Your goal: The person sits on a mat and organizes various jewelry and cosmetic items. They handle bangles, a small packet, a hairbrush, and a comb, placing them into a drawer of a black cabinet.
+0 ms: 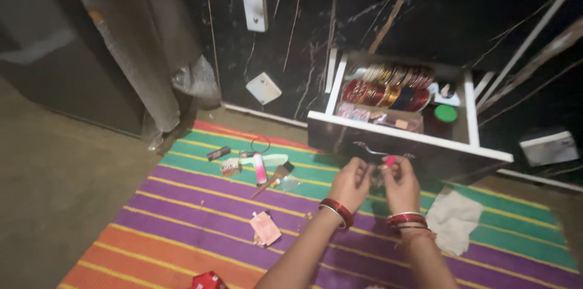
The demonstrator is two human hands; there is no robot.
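Here, the striped mat (pixel 200 228) is lying under an open white drawer (pixel 413 137) holding rows of bangles (pixel 388 88) and a green-lidded jar (pixel 445 113). In front, the left hand (pixel 351 184) and right hand (pixel 401 187) are jointly pinching a small pink-tipped item (pixel 389 161), seemingly working it open; steady fingertip pressure looks needed.

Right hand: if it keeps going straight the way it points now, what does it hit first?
Probably the open drawer's front panel, about at its metal handle. The right hand points up and away toward it; depth is unclear, so the gap is uncertain.
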